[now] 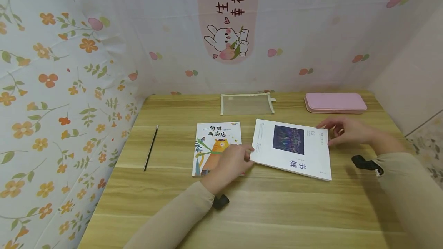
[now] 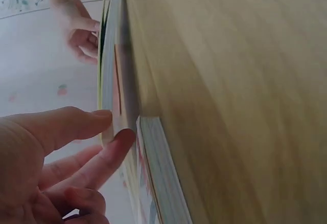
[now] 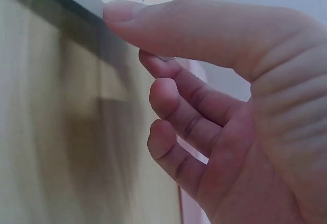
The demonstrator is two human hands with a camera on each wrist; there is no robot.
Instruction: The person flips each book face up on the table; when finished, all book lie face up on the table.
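Observation:
A white magazine [image 1: 316,155] with a dark square picture on its cover is held at both ends, slightly turned, right of the table's middle. My left hand [image 1: 231,162] pinches its left edge between thumb and index finger, as the left wrist view shows with the magazine's edge [image 2: 108,75]. At the opposite edge my right hand [image 1: 351,131] pinches the far right corner, its other fingers loosely bent in the right wrist view. Under and beside my left hand lies a children's picture book [image 1: 221,141] with an orange animal on the cover; the forearm hides its lower right part.
A black pencil [image 1: 150,148] lies toward the left of the wooden table [image 1: 166,210]. At the back are a mesh zip pouch [image 1: 247,104] and a pink pencil case [image 1: 335,102]. Printed curtains [image 1: 166,30] stand behind and at the left.

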